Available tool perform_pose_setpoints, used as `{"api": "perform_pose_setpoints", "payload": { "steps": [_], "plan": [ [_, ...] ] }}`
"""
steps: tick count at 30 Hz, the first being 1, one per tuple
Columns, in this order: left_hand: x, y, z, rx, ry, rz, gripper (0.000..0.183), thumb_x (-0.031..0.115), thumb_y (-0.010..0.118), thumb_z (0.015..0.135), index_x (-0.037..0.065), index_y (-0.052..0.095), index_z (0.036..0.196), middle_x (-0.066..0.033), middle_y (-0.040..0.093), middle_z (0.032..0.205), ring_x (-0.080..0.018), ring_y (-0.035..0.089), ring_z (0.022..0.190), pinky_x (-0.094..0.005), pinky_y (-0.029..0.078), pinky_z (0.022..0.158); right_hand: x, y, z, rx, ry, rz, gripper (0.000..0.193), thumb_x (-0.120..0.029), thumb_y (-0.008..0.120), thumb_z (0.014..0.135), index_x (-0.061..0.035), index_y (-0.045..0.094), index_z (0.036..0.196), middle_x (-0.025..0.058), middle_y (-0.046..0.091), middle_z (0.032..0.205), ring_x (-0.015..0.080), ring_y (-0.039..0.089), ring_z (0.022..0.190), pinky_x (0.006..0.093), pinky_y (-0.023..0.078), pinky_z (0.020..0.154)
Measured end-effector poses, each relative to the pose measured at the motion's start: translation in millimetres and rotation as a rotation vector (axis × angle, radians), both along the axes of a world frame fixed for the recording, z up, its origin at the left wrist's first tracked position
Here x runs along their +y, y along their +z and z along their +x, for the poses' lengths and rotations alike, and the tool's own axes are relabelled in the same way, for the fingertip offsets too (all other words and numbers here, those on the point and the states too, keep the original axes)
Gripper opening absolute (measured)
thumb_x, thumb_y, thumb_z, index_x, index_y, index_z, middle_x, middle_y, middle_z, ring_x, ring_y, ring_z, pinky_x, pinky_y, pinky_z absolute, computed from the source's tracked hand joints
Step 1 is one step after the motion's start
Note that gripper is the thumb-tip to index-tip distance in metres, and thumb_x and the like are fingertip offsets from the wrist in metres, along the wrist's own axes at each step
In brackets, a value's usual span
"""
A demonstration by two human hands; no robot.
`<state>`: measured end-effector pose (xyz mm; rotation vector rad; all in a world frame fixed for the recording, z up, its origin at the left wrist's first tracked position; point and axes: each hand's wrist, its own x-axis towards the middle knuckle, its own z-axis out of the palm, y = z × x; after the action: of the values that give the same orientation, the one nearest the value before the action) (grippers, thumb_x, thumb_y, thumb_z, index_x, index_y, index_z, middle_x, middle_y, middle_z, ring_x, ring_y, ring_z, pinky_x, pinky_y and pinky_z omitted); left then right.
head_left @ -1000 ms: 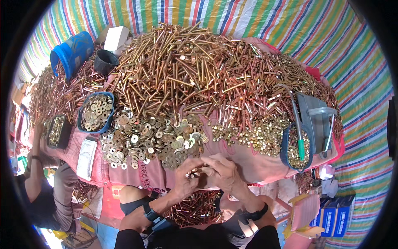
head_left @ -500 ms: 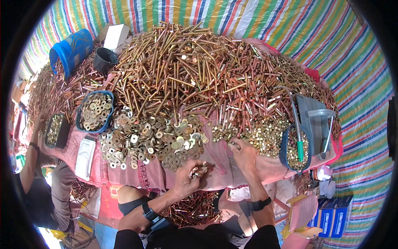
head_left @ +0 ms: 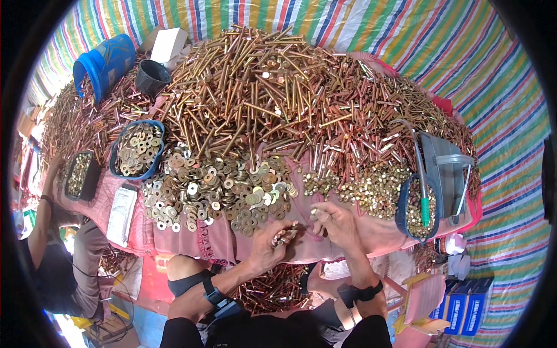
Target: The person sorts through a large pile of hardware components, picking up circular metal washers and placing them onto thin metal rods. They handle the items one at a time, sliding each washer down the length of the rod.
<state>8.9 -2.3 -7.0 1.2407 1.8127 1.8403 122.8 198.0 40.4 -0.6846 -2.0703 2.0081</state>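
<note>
My left hand (head_left: 271,243) is closed around a small bunch of metal bolts (head_left: 288,233); only their ends show between the fingers. To its right, my right hand (head_left: 338,225) pinches a small nut (head_left: 314,212) at the fingertips, a little apart from the left hand. Both hands are over the pink cloth (head_left: 301,248) at the near edge of the work surface. Beyond the left hand spreads a heap of flat washers (head_left: 223,188). A pile of small brassy nuts (head_left: 368,191) lies past the right hand.
A large mound of long bolts (head_left: 255,93) rises behind. Around it are a blue tub of washers (head_left: 118,165), a dark tub of nuts (head_left: 401,223), a grey scoop-like container (head_left: 438,148) and a tipped blue bucket (head_left: 113,61). A co-worker's arm (head_left: 43,217) reaches in at left.
My right hand has drawn back from the nut pile toward my left hand, now with a nut at its fingertips. The left hand has turned slightly and shifted right.
</note>
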Motion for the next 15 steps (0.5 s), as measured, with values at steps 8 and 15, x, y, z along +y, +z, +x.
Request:
{"api": "perform_pose_setpoints", "payload": {
  "steps": [8,15],
  "plan": [
    [3,5,2,-0.033,-0.006,-0.008,0.031,-0.007,0.055,0.093,0.002,0.067,0.120,-0.0127,0.077,0.095,-0.0240,0.079,0.087,-0.0339,0.061,0.077,-28,23,-10,0.151,0.147,0.400,0.022,-0.012,0.062,0.107,0.0004,0.069,0.124,0.0078,0.068,0.096,0.0124,0.067,0.068,0.0275,0.055,0.063],
    [6,1,4,-0.035,0.023,0.047,0.034,-0.006,0.057,0.091,0.003,0.067,0.122,-0.0142,0.074,0.092,-0.0251,0.077,0.082,-0.0343,0.059,0.073,-35,33,-9,0.242,0.177,0.776,0.023,-0.004,0.067,0.100,0.0016,0.069,0.123,0.0105,0.067,0.102,0.0184,0.069,0.080,0.0296,0.057,0.070]
  ]
}}
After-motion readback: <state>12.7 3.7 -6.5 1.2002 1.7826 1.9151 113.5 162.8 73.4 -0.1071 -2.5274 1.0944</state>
